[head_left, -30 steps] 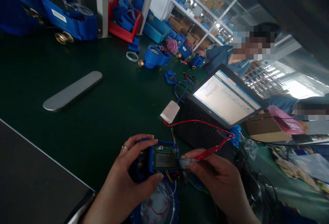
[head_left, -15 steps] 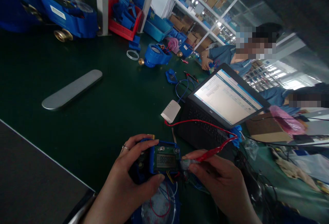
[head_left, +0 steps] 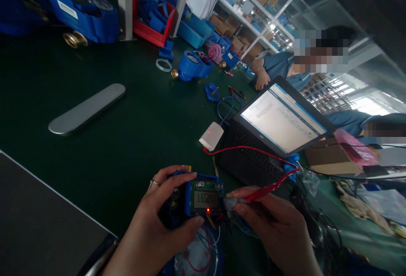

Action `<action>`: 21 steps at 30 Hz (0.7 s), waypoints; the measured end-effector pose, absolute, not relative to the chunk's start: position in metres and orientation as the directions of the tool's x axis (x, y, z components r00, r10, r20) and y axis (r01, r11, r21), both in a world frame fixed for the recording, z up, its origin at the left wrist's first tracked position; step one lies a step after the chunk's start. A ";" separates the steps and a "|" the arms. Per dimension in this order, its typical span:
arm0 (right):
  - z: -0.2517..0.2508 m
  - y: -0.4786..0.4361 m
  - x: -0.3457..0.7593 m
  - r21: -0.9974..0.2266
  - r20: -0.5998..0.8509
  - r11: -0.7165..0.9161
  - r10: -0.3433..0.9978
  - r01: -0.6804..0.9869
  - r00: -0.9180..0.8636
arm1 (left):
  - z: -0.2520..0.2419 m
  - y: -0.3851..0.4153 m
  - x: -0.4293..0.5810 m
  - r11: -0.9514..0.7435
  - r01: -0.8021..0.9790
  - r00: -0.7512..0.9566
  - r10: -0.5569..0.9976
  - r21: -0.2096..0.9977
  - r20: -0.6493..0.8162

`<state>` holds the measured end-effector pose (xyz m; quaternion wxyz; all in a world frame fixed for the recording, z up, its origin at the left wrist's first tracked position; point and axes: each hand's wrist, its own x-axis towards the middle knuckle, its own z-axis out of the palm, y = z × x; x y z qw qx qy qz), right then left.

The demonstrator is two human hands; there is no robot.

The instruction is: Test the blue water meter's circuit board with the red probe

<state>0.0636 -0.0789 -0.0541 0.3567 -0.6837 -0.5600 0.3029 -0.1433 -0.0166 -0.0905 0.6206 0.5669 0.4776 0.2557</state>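
At the near edge of the dark green table (head_left: 142, 132), the left hand (head_left: 154, 214) is clamped on a blue plastic meter with a circuit board and lit-up digits (head_left: 205, 200), fingers along its upper side, thumb along its lower. The right hand (head_left: 275, 219) pinches a greyish connector (head_left: 231, 202) at the meter's right side; whether they touch cannot be told. Laptop and cables crowd that side, while green surface stretches leftward from the left hand to the slanting near edge.

A red-sleeved cable (head_left: 252, 148) runs from the connector over a black laptop (head_left: 263, 140) to a small white box (head_left: 211, 136) beyond the meter. A flat silver bar with rounded ends (head_left: 87, 109) lies well in from the near-left edge. Farther, a blue meter with a brass fitting (head_left: 192, 65) stands before a red plastic bin (head_left: 152, 35) toward the far edge.
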 end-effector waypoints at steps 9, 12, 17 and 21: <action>-0.053 -0.077 0.063 -0.825 -0.008 -0.118 0.980 0.552 0.197 | -0.097 -0.017 -0.146 0.187 0.225 0.437 0.858 0.956 -0.271; -0.052 -0.077 0.063 -0.828 -0.026 -0.129 0.981 0.546 0.192 | -0.098 -0.018 -0.145 0.207 0.223 0.432 0.855 0.953 -0.287; -0.050 -0.075 0.063 -0.828 -0.030 -0.141 0.978 0.543 0.207 | -0.092 -0.018 -0.143 0.234 0.220 0.408 0.860 0.947 -0.307; -0.052 -0.077 0.064 -0.826 -0.023 -0.134 0.978 0.548 0.205 | -0.091 -0.018 -0.143 0.244 0.226 0.387 0.866 0.943 -0.316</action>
